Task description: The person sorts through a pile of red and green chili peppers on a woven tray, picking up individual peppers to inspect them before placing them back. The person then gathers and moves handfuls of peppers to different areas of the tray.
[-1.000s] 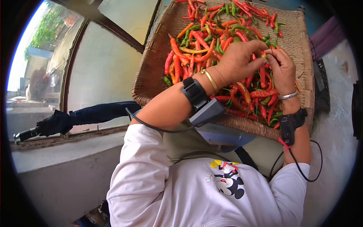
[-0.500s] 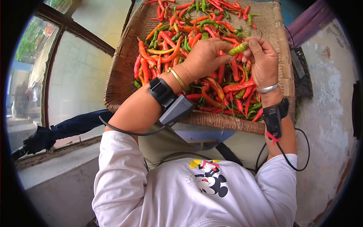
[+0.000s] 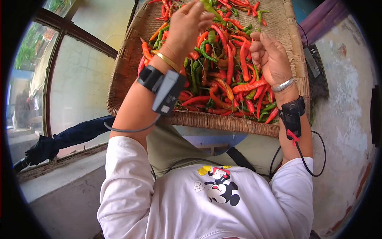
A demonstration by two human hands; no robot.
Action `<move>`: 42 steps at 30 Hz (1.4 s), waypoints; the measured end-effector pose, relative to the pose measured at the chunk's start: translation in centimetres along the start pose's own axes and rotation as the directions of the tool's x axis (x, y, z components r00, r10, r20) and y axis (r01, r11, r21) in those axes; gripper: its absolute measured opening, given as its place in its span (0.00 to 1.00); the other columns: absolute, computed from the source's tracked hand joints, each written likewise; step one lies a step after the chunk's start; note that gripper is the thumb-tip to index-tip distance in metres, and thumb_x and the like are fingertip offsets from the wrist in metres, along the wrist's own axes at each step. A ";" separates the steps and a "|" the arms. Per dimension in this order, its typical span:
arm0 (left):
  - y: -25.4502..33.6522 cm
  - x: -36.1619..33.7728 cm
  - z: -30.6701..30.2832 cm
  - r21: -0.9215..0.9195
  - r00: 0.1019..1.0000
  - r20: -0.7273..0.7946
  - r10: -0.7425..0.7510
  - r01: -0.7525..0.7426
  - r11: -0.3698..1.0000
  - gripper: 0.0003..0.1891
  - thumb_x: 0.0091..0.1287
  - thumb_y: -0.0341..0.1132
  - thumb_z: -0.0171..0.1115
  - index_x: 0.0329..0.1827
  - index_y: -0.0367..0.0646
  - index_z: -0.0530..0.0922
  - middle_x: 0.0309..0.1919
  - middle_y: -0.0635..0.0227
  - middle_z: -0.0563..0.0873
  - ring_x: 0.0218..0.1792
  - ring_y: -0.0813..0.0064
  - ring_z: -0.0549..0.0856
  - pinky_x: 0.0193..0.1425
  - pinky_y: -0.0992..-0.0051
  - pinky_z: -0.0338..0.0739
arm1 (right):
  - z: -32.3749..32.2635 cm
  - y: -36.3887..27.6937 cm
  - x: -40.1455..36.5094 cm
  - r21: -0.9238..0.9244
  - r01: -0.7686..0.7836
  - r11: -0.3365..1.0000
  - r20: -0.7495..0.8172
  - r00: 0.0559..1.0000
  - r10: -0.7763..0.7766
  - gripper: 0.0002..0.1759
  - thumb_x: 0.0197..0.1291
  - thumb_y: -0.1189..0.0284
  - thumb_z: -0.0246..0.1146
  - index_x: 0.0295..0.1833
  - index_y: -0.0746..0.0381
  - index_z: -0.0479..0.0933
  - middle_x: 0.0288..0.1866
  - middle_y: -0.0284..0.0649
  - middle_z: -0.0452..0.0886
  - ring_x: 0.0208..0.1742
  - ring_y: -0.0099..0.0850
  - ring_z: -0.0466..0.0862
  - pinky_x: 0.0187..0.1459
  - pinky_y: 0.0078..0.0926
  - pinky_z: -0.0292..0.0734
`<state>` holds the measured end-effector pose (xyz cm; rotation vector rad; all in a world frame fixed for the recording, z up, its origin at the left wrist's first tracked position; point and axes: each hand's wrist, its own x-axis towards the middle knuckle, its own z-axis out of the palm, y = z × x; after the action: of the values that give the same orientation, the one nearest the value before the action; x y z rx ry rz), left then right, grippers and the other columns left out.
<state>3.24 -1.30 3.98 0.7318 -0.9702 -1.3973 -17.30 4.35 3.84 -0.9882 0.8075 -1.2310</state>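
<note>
I am pinching one green chilli (image 3: 210,7) between the thumb and fingertips of my left hand (image 3: 187,28), lifting it above the far edge of the woven tray (image 3: 129,75) that is resting across my lap. My right hand (image 3: 270,57) is hovering over the right side of the tray, its grip curled in with the fingers pressed against the thumb; I cannot tell whether anything small is caught between them.

The heap of chillies (image 3: 225,77) is filling most of the tray, with red, orange and green ones lying mixed together, thickest towards the near edge. I am seeing no separate sorted pile and no second container, so I am judging that nearly all of the heap is left to go through and that the chilli in my left grip is the only one out of it. A folded dark umbrella (image 3: 75,133) is lying on the ledge beyond the left edge.
</note>
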 end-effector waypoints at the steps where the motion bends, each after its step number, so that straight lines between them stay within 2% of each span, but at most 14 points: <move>1: 0.4 1.0 -0.9 -0.090 0.996 -0.089 0.027 -0.035 0.995 0.14 0.65 0.37 0.53 0.46 0.36 0.72 0.37 0.66 0.79 0.30 0.84 0.79 0.34 0.83 0.76 | 0.0 0.2 0.0 -0.064 -0.029 0.998 -0.008 1.000 0.028 0.16 0.62 0.61 0.53 0.42 0.65 0.73 0.24 0.30 0.76 0.22 0.14 0.72 0.22 0.11 0.66; 3: 0.3 1.2 -2.4 -0.016 0.990 -0.139 -0.040 0.038 0.999 0.15 0.64 0.37 0.53 0.49 0.36 0.72 0.42 0.65 0.78 0.31 0.83 0.79 0.34 0.82 0.76 | 0.0 0.5 0.1 -0.129 -0.055 0.990 -0.016 0.998 0.053 0.16 0.62 0.62 0.53 0.42 0.65 0.73 0.24 0.29 0.75 0.21 0.14 0.72 0.21 0.10 0.66; 5: -0.6 0.4 -2.6 0.428 0.999 -0.034 -0.001 0.015 0.903 0.14 0.64 0.36 0.54 0.47 0.36 0.74 0.38 0.69 0.80 0.30 0.83 0.79 0.33 0.83 0.75 | -0.1 0.8 0.3 -0.182 -0.082 0.980 -0.029 0.997 0.078 0.15 0.61 0.62 0.54 0.42 0.65 0.73 0.23 0.28 0.75 0.20 0.13 0.72 0.20 0.10 0.65; 7: -1.4 -0.8 -1.3 0.705 0.979 0.195 -0.053 -0.102 0.702 0.09 0.60 0.34 0.57 0.38 0.39 0.79 0.28 0.73 0.82 0.27 0.82 0.79 0.30 0.81 0.73 | -0.1 0.8 0.3 -0.195 -0.091 0.977 -0.043 0.996 0.084 0.15 0.61 0.63 0.54 0.41 0.65 0.74 0.23 0.28 0.75 0.20 0.13 0.71 0.20 0.09 0.65; 8: -1.7 -1.2 -0.8 0.796 0.917 0.400 0.003 -0.349 0.494 0.08 0.57 0.34 0.60 0.37 0.41 0.79 0.28 0.71 0.82 0.27 0.78 0.80 0.30 0.78 0.74 | -0.1 0.8 0.3 -0.206 -0.098 0.974 -0.054 0.995 0.088 0.15 0.61 0.63 0.54 0.41 0.65 0.74 0.23 0.28 0.75 0.20 0.13 0.71 0.20 0.09 0.65; 9: -1.9 -1.8 -0.3 0.781 0.805 0.593 0.003 -0.575 0.245 0.08 0.55 0.34 0.62 0.37 0.43 0.79 0.28 0.68 0.82 0.28 0.74 0.81 0.30 0.76 0.74 | -0.2 0.7 0.4 -0.210 -0.100 0.973 -0.054 0.994 0.090 0.15 0.61 0.63 0.54 0.41 0.65 0.74 0.23 0.28 0.75 0.20 0.13 0.71 0.20 0.09 0.65; 12: -2.7 -3.2 0.8 0.727 0.725 0.686 -0.064 -0.686 0.019 0.14 0.49 0.35 0.64 0.39 0.46 0.78 0.30 0.66 0.80 0.30 0.66 0.81 0.31 0.70 0.75 | -0.4 0.5 0.6 -0.296 -0.134 0.946 -0.098 0.989 0.110 0.14 0.61 0.64 0.54 0.38 0.64 0.74 0.22 0.28 0.74 0.19 0.13 0.70 0.20 0.11 0.66; 17: -2.7 -4.1 0.9 0.703 0.710 0.679 -0.187 -0.702 -0.115 0.13 0.49 0.38 0.61 0.37 0.44 0.75 0.28 0.65 0.79 0.32 0.66 0.81 0.34 0.67 0.76 | -0.9 2.0 1.0 -0.721 -0.116 0.683 -0.072 0.993 0.092 0.11 0.57 0.66 0.57 0.33 0.64 0.76 0.23 0.29 0.75 0.22 0.17 0.73 0.25 0.16 0.72; 24: -3.2 -4.3 1.1 0.605 0.656 0.735 -0.171 -0.749 -0.271 0.11 0.55 0.33 0.53 0.42 0.45 0.73 0.26 0.66 0.77 0.27 0.65 0.81 0.27 0.68 0.76 | -0.7 2.1 1.0 -0.712 -0.061 0.699 -0.080 0.997 0.006 0.11 0.56 0.67 0.58 0.34 0.64 0.77 0.23 0.31 0.77 0.23 0.17 0.75 0.25 0.16 0.72; 31: -1.1 -3.5 0.7 0.734 0.728 0.679 0.095 -0.675 -0.080 0.24 0.51 0.30 0.58 0.55 0.48 0.71 0.26 0.68 0.78 0.21 0.74 0.78 0.24 0.75 0.74 | -0.2 1.1 0.7 -0.567 -0.021 0.823 -0.170 0.981 -0.092 0.12 0.58 0.68 0.56 0.42 0.65 0.75 0.24 0.31 0.76 0.22 0.15 0.73 0.23 0.13 0.69; 33: -0.2 -3.1 0.3 0.816 0.889 0.456 0.037 -0.434 0.381 0.22 0.55 0.32 0.59 0.56 0.46 0.71 0.24 0.75 0.78 0.19 0.86 0.74 0.23 0.83 0.71 | 0.0 1.0 0.6 -0.428 0.046 0.903 -0.183 0.974 -0.137 0.13 0.60 0.68 0.55 0.45 0.66 0.74 0.25 0.30 0.75 0.22 0.15 0.72 0.23 0.12 0.68; 35: 0.2 -2.9 0.2 0.737 0.921 0.389 0.031 -0.331 0.589 0.20 0.58 0.33 0.58 0.55 0.43 0.71 0.23 0.81 0.75 0.19 0.93 0.67 0.21 0.88 0.64 | 0.2 0.8 0.5 -0.431 0.030 0.902 -0.177 0.977 -0.117 0.13 0.60 0.67 0.55 0.44 0.66 0.74 0.25 0.31 0.76 0.22 0.15 0.73 0.23 0.12 0.68; 37: 2.3 -3.4 1.3 0.417 0.969 0.184 -0.164 0.074 0.906 0.19 0.60 0.32 0.57 0.55 0.40 0.71 0.24 0.82 0.75 0.17 0.94 0.64 0.19 0.90 0.60 | 0.4 0.8 0.3 -0.435 0.015 0.900 -0.170 0.981 -0.098 0.14 0.60 0.66 0.55 0.43 0.66 0.74 0.26 0.31 0.76 0.22 0.15 0.73 0.24 0.12 0.69; 42: 1.5 -2.7 0.2 -0.022 0.940 0.286 -0.189 0.203 0.979 0.19 0.61 0.32 0.56 0.55 0.40 0.70 0.26 0.76 0.77 0.17 0.90 0.67 0.23 0.90 0.64 | 1.1 1.2 0.1 -0.514 0.101 0.852 0.065 0.995 -0.079 0.14 0.59 0.64 0.56 0.40 0.65 0.76 0.27 0.31 0.76 0.24 0.16 0.74 0.27 0.14 0.70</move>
<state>3.97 1.46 5.11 0.6132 -1.1007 -1.7298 -15.83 4.49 3.10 -1.4984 1.1019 -1.0848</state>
